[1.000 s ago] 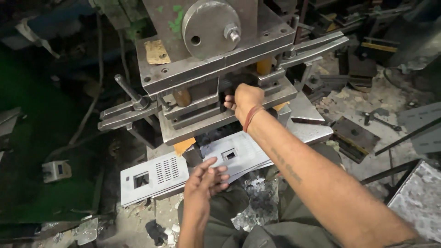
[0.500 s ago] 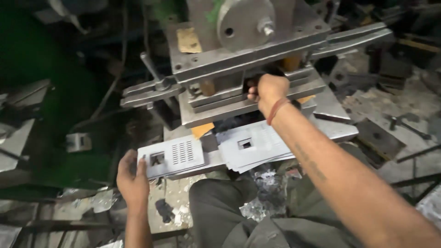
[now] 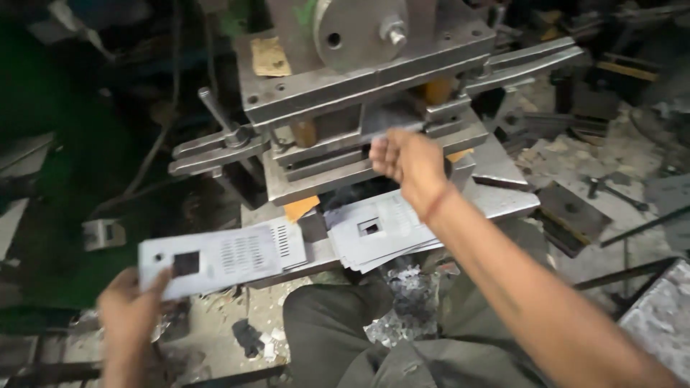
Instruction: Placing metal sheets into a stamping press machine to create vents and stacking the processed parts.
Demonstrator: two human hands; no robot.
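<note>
Punched metal plate (image 3: 223,257) sitting in my left hand (image 3: 129,316), low beside the press.
I am gripping its flat grey end, slotted and square-holed, with fingers closed, while my right hand (image 3: 410,159) is reaching forward, curled around a thin sheet (image 3: 392,118) in the steel press (image 3: 359,93), above stacked plates (image 3: 381,233).

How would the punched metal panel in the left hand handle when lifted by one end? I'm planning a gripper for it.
The punched metal panel looks thin yet stays flat with the left hand gripping only its end, so it is probably stiff and light. Its smooth grey face may be slippery, and the cut-out edges could be sharp.
</note>
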